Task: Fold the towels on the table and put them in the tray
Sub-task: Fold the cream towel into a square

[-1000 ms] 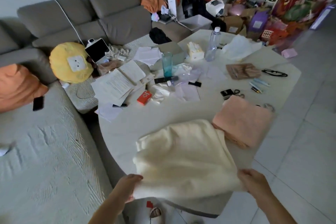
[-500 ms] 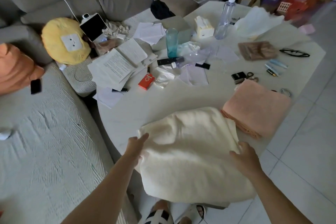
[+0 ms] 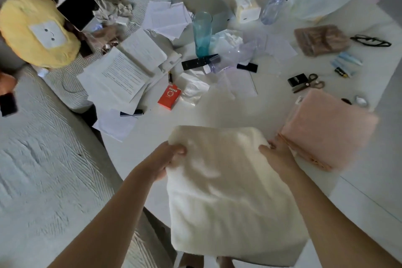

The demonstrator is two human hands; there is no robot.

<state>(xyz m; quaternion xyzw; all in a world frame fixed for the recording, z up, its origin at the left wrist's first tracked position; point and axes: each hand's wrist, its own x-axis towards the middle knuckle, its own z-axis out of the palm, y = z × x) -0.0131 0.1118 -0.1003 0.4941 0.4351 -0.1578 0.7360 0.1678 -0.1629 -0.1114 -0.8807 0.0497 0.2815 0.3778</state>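
- The cream towel (image 3: 228, 191) lies at the near edge of the white table (image 3: 217, 113), at about 6 o'clock in the view, and its near part hangs over the rim toward the person.
- The left hand (image 3: 165, 159) has its fingers closed on the towel's far left corner, thumb on top. The right hand (image 3: 276, 154) pinches the far right corner in the same way.
- Judging by its bulk, the cream towel is part folded and wants at least one more fold.
- The pink towel (image 3: 328, 130), at about 3 o'clock of the cream one and just beside the right hand, looks already folded into a neat block.
- No tray can be made out, so neither towel seems put away yet.
- The red box (image 3: 169, 96) at 11 o'clock carries a white emblem. Its lettering is too small to read, as is the print on the paper sheets (image 3: 124, 76).
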